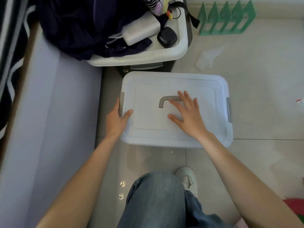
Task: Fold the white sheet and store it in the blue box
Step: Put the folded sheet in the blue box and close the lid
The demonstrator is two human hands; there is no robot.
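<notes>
One blue box [176, 109] sits lidded at frame centre. The right hand [185, 112] lies flat, fingers spread wide, on its lid; the left hand [117, 116] grips the left latch [121, 104].

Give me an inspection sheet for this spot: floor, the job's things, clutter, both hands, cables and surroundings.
Surface: glossy tiled floor.
Job's things: blue box on the floor, lid on, grey handle flat; white sheet not seen.
Clutter: second bin behind, with dark clothes, white pouch and black case on top; crumpled plastic on the floor.
Hands: left hand grips the left latch; right hand flat on the lid.
Cables: nothing seen.
Surroundings: green rack by the wall; bed edge at left.
</notes>
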